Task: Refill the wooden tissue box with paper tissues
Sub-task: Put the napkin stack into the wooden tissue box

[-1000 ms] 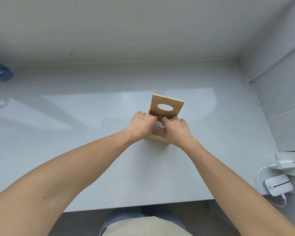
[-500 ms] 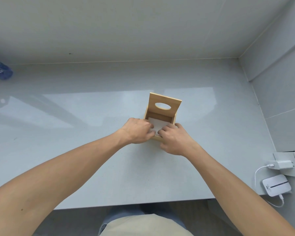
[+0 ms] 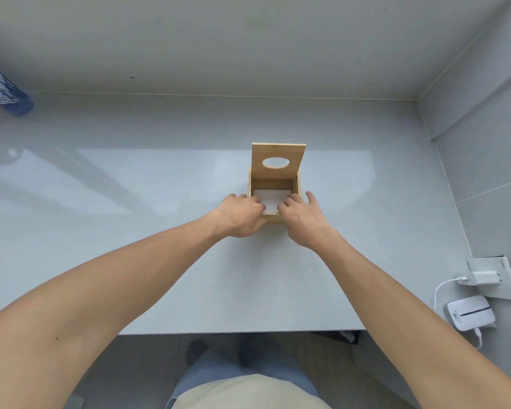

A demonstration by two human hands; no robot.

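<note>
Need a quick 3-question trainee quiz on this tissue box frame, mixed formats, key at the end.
1. True or false: the lid of the wooden tissue box is shut.
2. Where are the white tissues? A) inside the box B) on the table beside it C) on the floor
3. Fill in: the opening in the lid is ____ shaped.

Key:
1. False; it stands raised at the far side.
2. A; the left hand and right hand have their fingers on them.
3. Oval.
</note>
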